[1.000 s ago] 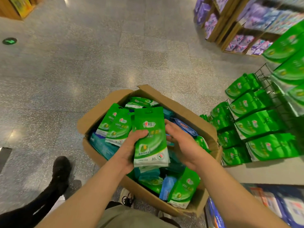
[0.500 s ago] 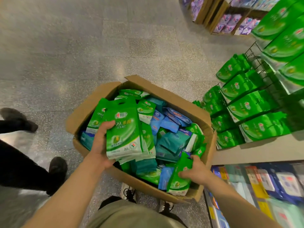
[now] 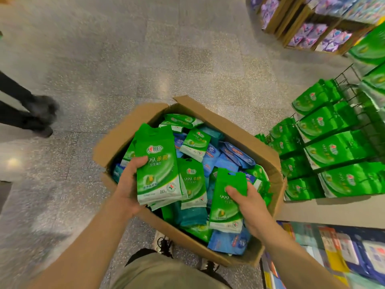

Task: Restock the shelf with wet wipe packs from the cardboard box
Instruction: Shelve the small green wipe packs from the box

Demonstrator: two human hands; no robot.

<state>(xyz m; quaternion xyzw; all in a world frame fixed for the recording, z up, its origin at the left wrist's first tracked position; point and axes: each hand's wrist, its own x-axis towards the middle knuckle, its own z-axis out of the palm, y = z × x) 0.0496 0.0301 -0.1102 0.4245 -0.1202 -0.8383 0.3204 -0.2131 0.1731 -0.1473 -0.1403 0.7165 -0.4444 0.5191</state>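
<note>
Cardboard box (image 3: 210,238) sits open on the speckled floor (image 3: 125,59), just left of the shelf (image 3: 333,211), packed with loose green and blue wet wipe packs. Left hand (image 3: 129,184) grips a small stack of green packs (image 3: 158,165) above the box's left side, thumb across the top pack's front, fingers curled behind. Right hand (image 3: 248,205) holds a single green pack (image 3: 226,201) over the near right part of the box, thumb pressed on its face and fingers wrapped beneath. On the shelf to the right, rows of matching green packs (image 3: 333,149) stand in black wire dividers. Far right, wooden racks (image 3: 291,19) hold purple packages. At far left, another person's dark shoes (image 3: 41,113) show, blurred.
</note>
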